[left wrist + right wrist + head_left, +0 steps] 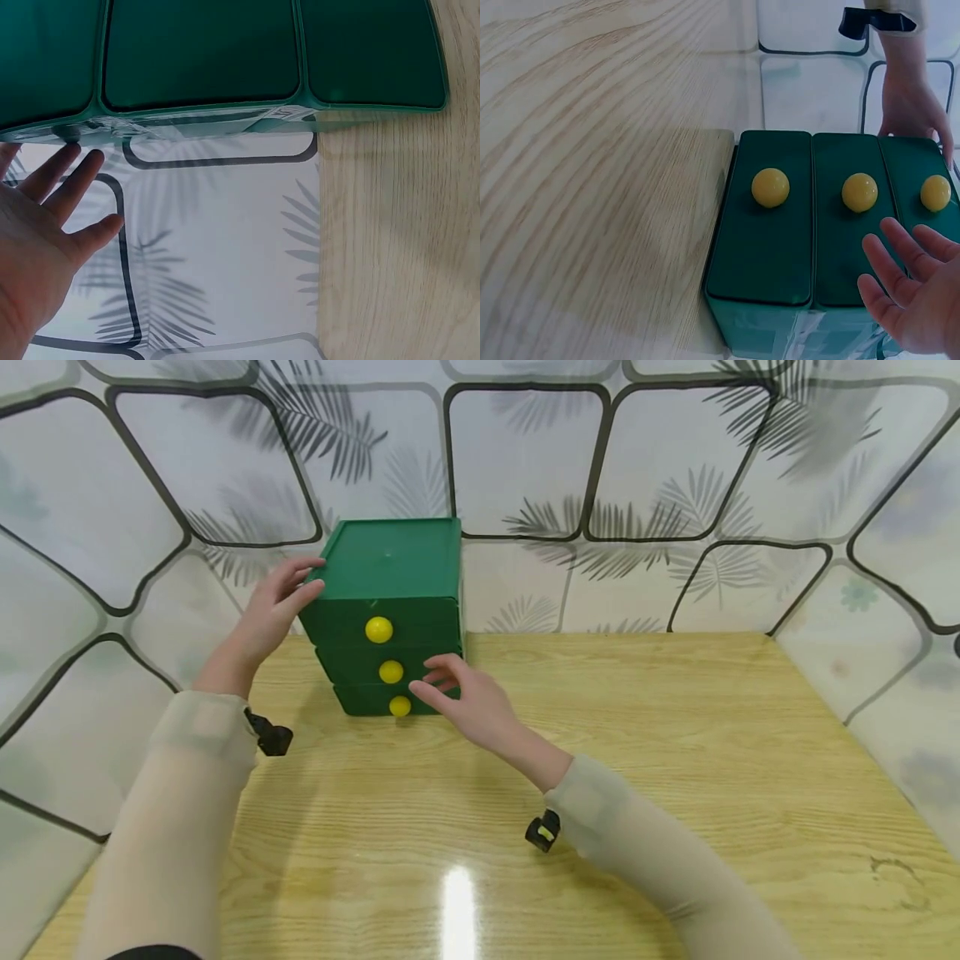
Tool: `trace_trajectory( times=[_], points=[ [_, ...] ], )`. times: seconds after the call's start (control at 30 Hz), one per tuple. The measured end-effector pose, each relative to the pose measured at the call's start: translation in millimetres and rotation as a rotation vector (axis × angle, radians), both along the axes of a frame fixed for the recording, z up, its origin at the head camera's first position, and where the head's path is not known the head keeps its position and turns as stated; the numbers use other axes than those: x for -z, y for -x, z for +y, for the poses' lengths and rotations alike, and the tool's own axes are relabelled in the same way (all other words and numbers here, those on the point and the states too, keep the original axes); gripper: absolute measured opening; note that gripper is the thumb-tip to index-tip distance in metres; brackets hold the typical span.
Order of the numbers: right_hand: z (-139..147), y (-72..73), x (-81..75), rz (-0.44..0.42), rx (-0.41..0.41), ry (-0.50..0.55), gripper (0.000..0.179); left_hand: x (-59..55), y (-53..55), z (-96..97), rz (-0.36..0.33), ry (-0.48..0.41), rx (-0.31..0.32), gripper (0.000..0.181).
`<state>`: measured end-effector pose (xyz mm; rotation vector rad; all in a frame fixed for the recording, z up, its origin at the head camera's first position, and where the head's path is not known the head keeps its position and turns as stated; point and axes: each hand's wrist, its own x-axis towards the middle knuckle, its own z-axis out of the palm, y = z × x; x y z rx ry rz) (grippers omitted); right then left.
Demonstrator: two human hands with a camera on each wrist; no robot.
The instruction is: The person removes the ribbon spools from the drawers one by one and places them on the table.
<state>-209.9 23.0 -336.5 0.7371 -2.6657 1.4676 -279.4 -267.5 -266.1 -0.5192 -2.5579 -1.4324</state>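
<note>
A green box with three stacked drawers (352, 618) stands at the back of the table, each drawer front bearing a round yellow knob. All three drawers look closed. My left hand (266, 614) is at the box's top left edge with fingers loosely extended; whether the fingertips touch it I cannot tell. In the left wrist view that hand (37, 240) appears beside the box, nothing in its grasp. My right hand (480, 702) hovers by the right side of the drawer fronts, near the middle knob (391, 672). The right wrist view shows its fingers (896, 274) spread and holding nothing.
The wooden table (600, 718) extends in front of the box and to its right. Behind and at both sides rise pale walls (525, 460) patterned with dark outlines and leaves. A small black device (270, 735) is strapped to the left wrist, another (543, 831) to the right.
</note>
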Motion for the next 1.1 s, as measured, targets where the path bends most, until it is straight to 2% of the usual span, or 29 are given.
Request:
trace_trajectory(
  times=[0.23,0.4,0.67,0.97,1.1],
  points=[
    [-17.7,7.7,-6.6,-0.041,0.009,0.084,0.046,0.1,1.4,3.1,-0.029,-0.044,0.018,0.052],
    [-29.9,14.2,-10.6,-0.066,0.019,0.147,0.044,-0.6,0.0,4.0,-0.033,-0.043,0.017,0.051],
    [-43.8,22.0,-19.6,-0.094,0.038,0.184,0.045,-2.3,0.3,3.8,-0.057,-0.057,0.012,0.051],
    [-59.3,27.5,-27.4,-0.163,0.055,0.299,0.046,-2.9,-0.4,4.2,-0.052,-0.061,0.007,0.051],
    [-63.8,28.9,-30.0,-0.187,0.100,0.312,0.051,-3.8,-0.8,4.5,-0.060,-0.057,0.011,0.051]
  ],
)
